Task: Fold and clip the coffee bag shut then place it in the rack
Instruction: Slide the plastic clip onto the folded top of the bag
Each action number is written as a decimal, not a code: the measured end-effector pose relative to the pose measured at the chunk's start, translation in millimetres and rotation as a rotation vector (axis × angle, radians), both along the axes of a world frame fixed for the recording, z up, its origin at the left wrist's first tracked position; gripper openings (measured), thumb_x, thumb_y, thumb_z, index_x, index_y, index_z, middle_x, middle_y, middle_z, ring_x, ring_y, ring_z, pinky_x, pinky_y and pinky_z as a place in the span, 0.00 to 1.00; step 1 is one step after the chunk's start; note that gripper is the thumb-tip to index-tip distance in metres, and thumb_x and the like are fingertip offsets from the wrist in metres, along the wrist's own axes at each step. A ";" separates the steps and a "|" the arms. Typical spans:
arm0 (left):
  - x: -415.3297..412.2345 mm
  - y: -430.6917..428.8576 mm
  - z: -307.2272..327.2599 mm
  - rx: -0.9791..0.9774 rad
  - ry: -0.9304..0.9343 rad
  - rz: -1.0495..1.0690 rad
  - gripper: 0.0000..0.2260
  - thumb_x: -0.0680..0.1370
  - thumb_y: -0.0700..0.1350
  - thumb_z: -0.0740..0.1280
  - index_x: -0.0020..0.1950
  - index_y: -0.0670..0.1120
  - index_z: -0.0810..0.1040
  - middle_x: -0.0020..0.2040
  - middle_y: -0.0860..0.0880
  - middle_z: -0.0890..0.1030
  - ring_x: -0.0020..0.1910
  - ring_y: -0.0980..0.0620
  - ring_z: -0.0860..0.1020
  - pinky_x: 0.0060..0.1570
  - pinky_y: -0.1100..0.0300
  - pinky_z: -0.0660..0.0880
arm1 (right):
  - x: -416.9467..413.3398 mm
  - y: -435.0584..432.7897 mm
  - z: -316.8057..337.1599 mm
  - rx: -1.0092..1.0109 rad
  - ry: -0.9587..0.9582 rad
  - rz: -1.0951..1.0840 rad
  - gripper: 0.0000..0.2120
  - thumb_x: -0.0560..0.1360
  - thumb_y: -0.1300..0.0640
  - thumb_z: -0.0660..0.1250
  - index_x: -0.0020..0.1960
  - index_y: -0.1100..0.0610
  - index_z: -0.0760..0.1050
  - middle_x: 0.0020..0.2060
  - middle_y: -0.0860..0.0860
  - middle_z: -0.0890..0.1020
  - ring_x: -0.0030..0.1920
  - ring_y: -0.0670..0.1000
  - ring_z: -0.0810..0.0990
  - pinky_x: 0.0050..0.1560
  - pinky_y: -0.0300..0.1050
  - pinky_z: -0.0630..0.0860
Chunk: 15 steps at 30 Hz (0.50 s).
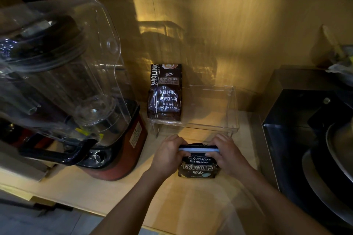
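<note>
We hold the coffee bag upright on the surface, just before the clear rack. Our left hand and right hand have fingers closed on the clip across its folded top.

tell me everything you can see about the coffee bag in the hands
The bag is dark, glossy foil printed "Treasure Blue Mountain" with white characters below. It stands upright on the wooden counter, before the clear rack. A pale clip lies across its folded top. The left hand and right hand hold its upper corners.
</note>
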<state>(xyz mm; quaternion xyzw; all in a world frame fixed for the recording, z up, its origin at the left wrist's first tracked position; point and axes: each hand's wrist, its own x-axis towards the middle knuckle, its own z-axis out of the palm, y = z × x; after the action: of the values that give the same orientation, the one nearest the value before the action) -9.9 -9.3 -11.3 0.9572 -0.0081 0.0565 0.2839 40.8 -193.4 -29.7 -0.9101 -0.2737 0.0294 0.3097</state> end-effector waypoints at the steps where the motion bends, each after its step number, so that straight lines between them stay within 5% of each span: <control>1: 0.3 -1.0 -0.7 -0.006 -0.004 0.009 0.09 0.72 0.43 0.68 0.50 0.43 0.78 0.49 0.46 0.79 0.50 0.51 0.73 0.46 0.64 0.65 | 0.7 -1.2 0.9 -0.013 -0.002 -0.001 0.08 0.71 0.56 0.68 0.48 0.59 0.74 0.43 0.47 0.71 0.48 0.47 0.68 0.49 0.39 0.62; 6: 0.1 -10.0 -3.3 0.038 -0.054 -0.040 0.07 0.72 0.43 0.67 0.48 0.42 0.78 0.47 0.45 0.79 0.48 0.50 0.73 0.45 0.63 0.63 | -2.5 6.8 9.9 -0.115 -0.056 0.092 0.10 0.71 0.53 0.67 0.51 0.55 0.73 0.48 0.48 0.75 0.51 0.47 0.69 0.52 0.41 0.63; 15: -3.2 -22.0 -8.1 0.132 -0.123 0.009 0.06 0.72 0.40 0.64 0.47 0.42 0.77 0.45 0.43 0.79 0.47 0.47 0.74 0.45 0.58 0.66 | -10.3 20.0 9.3 -0.259 -0.251 0.126 0.08 0.69 0.67 0.64 0.48 0.62 0.73 0.45 0.56 0.78 0.48 0.56 0.73 0.49 0.48 0.70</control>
<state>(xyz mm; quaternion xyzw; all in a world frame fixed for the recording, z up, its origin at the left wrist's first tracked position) -13.1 -31.4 -19.4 0.9685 -0.0251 0.1156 0.2189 30.5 -173.3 -20.4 -0.9200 -0.3605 -0.0299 0.1510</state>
